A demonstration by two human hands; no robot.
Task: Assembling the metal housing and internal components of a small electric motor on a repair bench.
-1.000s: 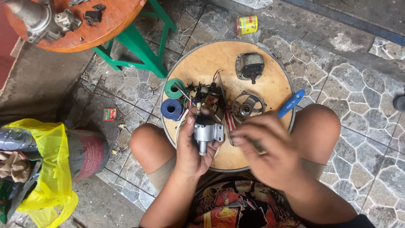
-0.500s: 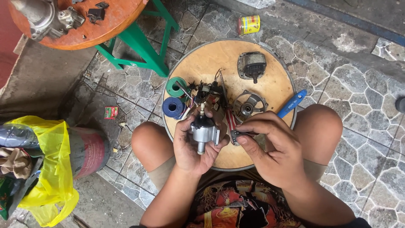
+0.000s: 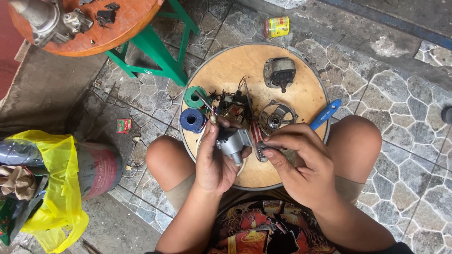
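Sitting over round wooden board [image 3: 282,61]; left hand [image 3: 213,160] clamped around grey motor [image 3: 234,143] at near edge, right hand [image 3: 301,162] pinching small connector [image 3: 261,151] beside it. Best kept steady, wires untangled.

Outdoor repair spot; stone paving [image 3: 400,141]; motor parts [image 3: 278,117] strewn.

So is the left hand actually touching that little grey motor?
Touching. The head view shows the left hand wrapped around the grey motor, fingers closed against its body.
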